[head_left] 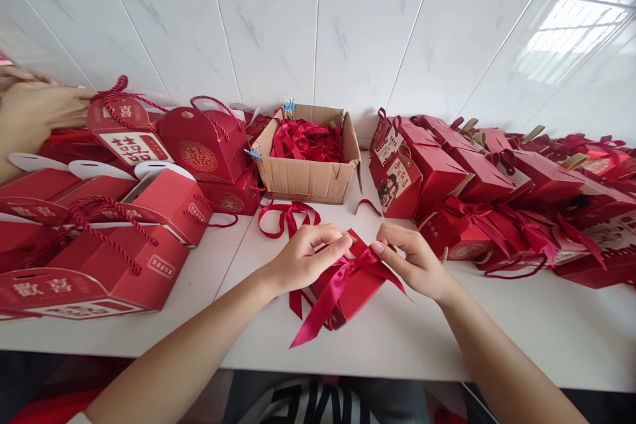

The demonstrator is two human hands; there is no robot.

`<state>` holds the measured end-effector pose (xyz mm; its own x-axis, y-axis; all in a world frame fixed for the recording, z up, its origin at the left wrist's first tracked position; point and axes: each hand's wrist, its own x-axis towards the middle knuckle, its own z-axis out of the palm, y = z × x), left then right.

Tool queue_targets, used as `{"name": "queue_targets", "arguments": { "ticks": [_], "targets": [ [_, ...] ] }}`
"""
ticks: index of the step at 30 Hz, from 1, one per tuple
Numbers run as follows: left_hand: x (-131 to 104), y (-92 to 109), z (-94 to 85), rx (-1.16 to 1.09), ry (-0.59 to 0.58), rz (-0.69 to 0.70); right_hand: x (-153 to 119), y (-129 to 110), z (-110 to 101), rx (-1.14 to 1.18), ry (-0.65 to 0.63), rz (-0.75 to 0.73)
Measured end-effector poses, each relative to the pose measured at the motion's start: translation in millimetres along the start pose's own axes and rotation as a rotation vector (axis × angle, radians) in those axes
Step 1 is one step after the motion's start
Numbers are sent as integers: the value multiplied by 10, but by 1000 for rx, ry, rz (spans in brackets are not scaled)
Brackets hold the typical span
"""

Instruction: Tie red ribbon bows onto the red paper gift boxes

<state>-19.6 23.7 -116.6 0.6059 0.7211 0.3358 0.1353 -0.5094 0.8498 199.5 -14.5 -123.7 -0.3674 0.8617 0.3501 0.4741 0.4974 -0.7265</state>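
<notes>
Nearest the camera are the person's two forearms (189,344), angled inward from the lower corners so that both hands meet over one piece. That piece, a small red box (365,295), sits on the tabletop (497,331) near its front edge, directly before the person, presumably for equal reach from either side.

Left hand (305,255): thumb and fingers pressed together at the near-left side of the satin ribbon (322,311) on the box; they appear to pinch it, though the exact contact is partly hidden. Right hand (420,262): thumb and index finger pinching the ribbon's right side. The opposed grips probably keep the bow taut and centred.

A loose ribbon (291,215) lies just behind the left hand. Beyond it, against the wall, stands an open carton (303,179) of tangled ribbons (308,139), apparently placed centrally for access by either hand. Binder clips (289,105) grip its rim, perhaps holding the flaps.

Cord-handled boxes (149,271) are stacked to the left; to the right, ribboned boxes (477,218) stand in close rows, seemingly kept apart by finish. A co-worker's hand (50,109) is at the far left; its grip cannot be determined.
</notes>
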Motion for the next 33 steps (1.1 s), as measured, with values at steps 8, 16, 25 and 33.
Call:
{"name": "queue_targets", "arguments": {
  "ticks": [8,16,25,33],
  "targets": [
    [-7,28,28,-260,-63,-70,-1,-9,19,51,17,13],
    [-4,12,28,-242,-62,-84,13,-94,-1,30,87,-83],
    [8,36,-58,-153,-265,-66,17,-205,119,1,-30,-187],
    [22,-15,-125,-228,-301,-84,8,-185,153,-7,2,-171]
  ]
}}
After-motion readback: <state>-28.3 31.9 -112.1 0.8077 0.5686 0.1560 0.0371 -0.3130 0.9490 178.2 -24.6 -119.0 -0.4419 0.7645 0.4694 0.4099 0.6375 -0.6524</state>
